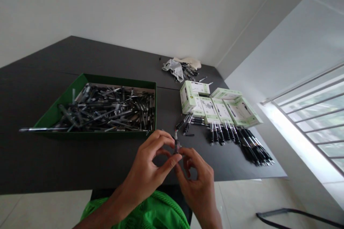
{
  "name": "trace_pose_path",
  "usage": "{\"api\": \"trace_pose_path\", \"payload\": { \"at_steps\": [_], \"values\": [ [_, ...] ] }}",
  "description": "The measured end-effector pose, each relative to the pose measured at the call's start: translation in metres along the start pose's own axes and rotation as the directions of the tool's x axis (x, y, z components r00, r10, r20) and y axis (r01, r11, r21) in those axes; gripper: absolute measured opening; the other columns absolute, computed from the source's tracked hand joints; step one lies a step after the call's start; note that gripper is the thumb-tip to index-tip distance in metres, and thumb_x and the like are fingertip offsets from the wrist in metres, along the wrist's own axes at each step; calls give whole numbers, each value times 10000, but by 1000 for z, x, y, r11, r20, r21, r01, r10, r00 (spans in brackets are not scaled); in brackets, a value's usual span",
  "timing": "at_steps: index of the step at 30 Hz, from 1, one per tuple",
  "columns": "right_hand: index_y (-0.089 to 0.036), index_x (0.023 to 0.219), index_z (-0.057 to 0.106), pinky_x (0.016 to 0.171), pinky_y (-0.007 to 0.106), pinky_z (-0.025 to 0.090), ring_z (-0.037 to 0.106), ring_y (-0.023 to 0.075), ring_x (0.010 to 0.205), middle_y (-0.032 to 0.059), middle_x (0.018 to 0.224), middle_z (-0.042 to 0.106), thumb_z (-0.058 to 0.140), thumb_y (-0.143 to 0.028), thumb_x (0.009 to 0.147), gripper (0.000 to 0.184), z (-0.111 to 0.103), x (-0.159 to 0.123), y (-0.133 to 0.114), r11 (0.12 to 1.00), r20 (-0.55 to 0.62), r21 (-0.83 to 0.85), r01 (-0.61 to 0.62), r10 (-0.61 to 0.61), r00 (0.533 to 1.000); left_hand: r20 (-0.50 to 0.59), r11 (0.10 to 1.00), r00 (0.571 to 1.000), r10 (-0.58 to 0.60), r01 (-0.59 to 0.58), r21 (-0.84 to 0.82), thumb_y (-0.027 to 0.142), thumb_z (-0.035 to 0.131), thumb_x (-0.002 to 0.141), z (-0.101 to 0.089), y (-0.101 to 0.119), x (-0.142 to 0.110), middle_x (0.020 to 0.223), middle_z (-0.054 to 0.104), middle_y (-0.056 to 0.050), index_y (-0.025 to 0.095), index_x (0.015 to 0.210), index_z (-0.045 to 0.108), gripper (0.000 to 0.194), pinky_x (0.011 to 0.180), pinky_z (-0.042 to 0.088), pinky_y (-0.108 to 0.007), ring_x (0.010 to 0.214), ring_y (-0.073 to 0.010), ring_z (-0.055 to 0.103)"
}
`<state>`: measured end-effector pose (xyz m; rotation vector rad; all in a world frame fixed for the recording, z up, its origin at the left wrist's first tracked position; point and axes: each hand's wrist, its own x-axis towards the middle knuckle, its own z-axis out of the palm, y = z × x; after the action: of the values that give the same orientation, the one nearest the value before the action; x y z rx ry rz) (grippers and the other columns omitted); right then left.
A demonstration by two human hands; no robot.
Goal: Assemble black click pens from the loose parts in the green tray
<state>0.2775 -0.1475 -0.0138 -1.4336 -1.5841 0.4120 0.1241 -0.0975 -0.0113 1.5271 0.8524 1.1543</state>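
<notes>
Between two hands (153,162); one pen (176,143)

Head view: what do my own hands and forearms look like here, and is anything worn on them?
The left hand and right hand are bare, five-fingered human hands, with no gloves, rings or watch to be seen. No sleeves or cables show on the visible forearms. Bright green clothing, partly mesh-textured, shows between them.
</notes>
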Motion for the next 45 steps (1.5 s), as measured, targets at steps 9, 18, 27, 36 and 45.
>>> {"api": "trace_pose_path", "payload": {
  "at_steps": [9,18,27,36,45],
  "values": [
    [-138,1062,791,578,311,490,628,187,603,92,825,786,752,-572,805,506,-35,48,81,891,-152,-58,-451,439,886,135,997,991,-24,13,81,332,488,1108,28,0,-8,1415,595,-115,280,1544,414,445,1056,563,-388,1243,-220,637],
    [-178,1095,809,854,397,562,795,321,957,105,913,844,723,-494,839,415,-29,92,112,809,-87,-349,-473,475,876,174,990,984,-26,1,140,284,460,1103,20,3,-18,1273,662,-80,285,1478,438,375,1025,555,-369,1138,-197,668],
    [-242,1021,830,853,386,557,794,305,946,68,919,846,730,-481,874,298,-23,92,103,765,-55,-454,-457,488,871,195,991,981,-14,-13,136,244,441,1106,16,3,-20,1207,682,-43,303,1420,490,324,1018,535,-303,1110,-159,674],
    [-213,986,821,775,352,489,767,283,856,103,909,831,584,-525,966,392,-41,86,90,770,-137,-506,-389,373,918,206,989,978,-21,-11,149,238,456,1092,9,10,-21,1153,717,-54,262,1377,539,298,1004,551,-303,1063,-172,703],
    [-202,864,787,663,335,395,675,253,715,86,757,751,569,-581,956,447,-84,51,105,700,-319,-567,-435,300,899,281,993,958,-50,18,114,245,451,1099,14,7,-22,1119,722,-54,260,1338,572,269,978,551,-285,1045,-169,705]
  ]
}}
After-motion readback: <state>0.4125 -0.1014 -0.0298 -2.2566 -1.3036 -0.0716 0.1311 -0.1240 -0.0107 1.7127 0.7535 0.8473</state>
